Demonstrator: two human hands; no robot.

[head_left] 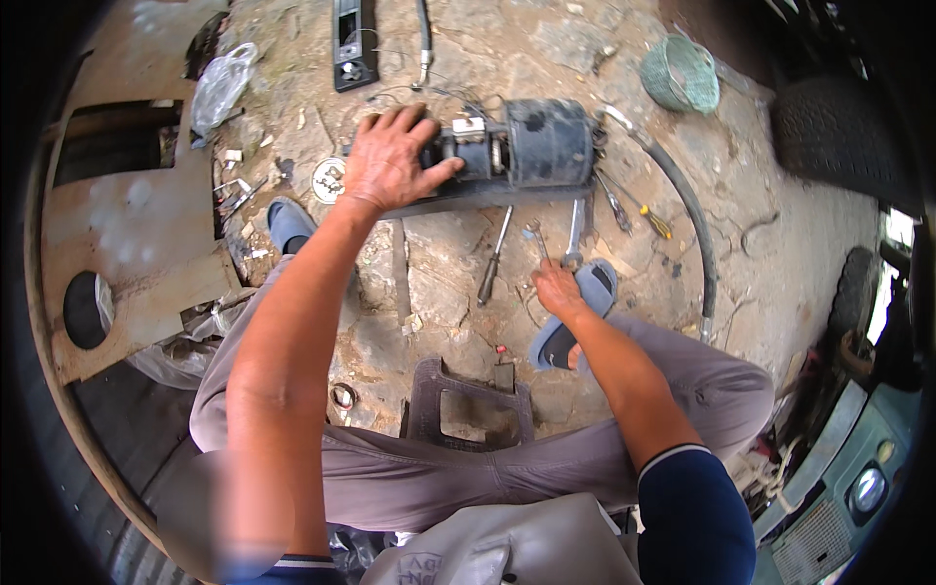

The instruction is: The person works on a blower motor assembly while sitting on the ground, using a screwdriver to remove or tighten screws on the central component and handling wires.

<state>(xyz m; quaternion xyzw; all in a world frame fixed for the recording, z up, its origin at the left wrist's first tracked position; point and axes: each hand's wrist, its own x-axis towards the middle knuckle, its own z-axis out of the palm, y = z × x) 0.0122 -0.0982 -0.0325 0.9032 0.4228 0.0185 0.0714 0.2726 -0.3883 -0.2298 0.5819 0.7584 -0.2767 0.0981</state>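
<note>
A dark motor unit (pixel 551 142) with a thick black cylinder and a smaller mechanism at its left lies on a long dark base on the ground before me. My left hand (pixel 392 161) lies over the left end of this unit, fingers curled across it and thumb apart on the near side; the part beneath the palm is hidden. Lower and to the right, my right hand (pixel 558 289) is closed around a small wrench (pixel 537 237), its head pointing away toward the unit. A larger wrench (pixel 575 234) lies just right of it.
A black-handled screwdriver (pixel 490 273), pliers (pixel 616 207) and a yellow-handled screwdriver (pixel 655 221) lie on the stony ground. A black hose (pixel 687 200) curves along the right. Beyond are a green basket (pixel 680 76) and a tyre (pixel 834 136). A rusty panel (pixel 136 229) stands left, a plastic stool (pixel 426 395) near me.
</note>
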